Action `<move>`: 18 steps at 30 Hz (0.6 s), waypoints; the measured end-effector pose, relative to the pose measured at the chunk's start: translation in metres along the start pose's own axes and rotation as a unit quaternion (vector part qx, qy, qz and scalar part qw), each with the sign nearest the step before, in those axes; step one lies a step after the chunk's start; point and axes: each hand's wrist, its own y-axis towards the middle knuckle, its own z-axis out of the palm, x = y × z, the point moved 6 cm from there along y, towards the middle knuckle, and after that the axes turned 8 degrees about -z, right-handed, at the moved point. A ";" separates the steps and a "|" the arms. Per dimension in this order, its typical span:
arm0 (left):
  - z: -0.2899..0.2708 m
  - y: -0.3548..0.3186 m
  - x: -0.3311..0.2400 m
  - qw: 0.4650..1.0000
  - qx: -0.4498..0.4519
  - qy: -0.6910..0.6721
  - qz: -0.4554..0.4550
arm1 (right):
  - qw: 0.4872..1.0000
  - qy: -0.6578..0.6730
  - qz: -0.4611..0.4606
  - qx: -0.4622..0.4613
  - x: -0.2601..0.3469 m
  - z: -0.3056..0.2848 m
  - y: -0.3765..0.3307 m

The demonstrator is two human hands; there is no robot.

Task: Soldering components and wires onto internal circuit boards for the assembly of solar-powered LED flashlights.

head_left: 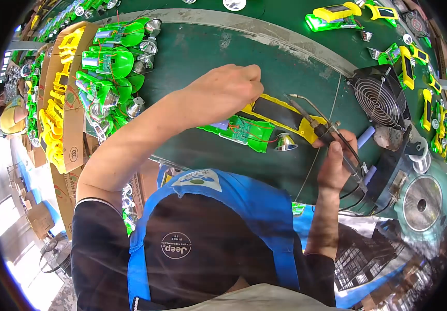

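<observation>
My left hand [228, 89] is closed with curled fingers above the upper left end of a yellow casing [305, 127] that has a dark panel inset. Whatever those fingers pinch is hidden. In my right hand [337, 163] is a soldering iron [323, 133], its thin tip pointing up and left over the casing's right part. A green housing [258, 141] with a circuit board and red wires lies just below the yellow casing. At its right end sits a small silver reflector cup [285, 142].
Green housings [112, 62] with reflectors are stacked at left, beside a cardboard box [75, 111] of yellow casings. A black fan [379, 96] stands at right, near blue cylinders [366, 136]. More casings [406, 67] lie far right. Another person [11, 115] is at far left.
</observation>
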 end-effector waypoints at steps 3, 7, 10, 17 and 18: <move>-0.002 0.002 0.000 1.000 0.012 -0.007 -0.010 | 1.000 0.001 0.006 -0.021 -0.002 0.000 -0.002; -0.001 0.002 0.003 1.000 0.014 -0.024 -0.014 | 1.000 0.001 0.010 -0.024 -0.003 0.002 0.000; -0.007 0.001 0.003 0.997 0.019 -0.067 -0.024 | 1.000 -0.001 0.003 -0.020 -0.001 0.000 0.000; -0.015 -0.016 -0.045 0.995 -0.097 -0.012 0.013 | 0.995 -0.050 -0.066 -0.057 0.003 -0.017 0.002; -0.010 -0.016 -0.045 0.996 -0.087 -0.018 0.010 | 0.994 -0.046 -0.085 -0.058 0.003 -0.009 0.009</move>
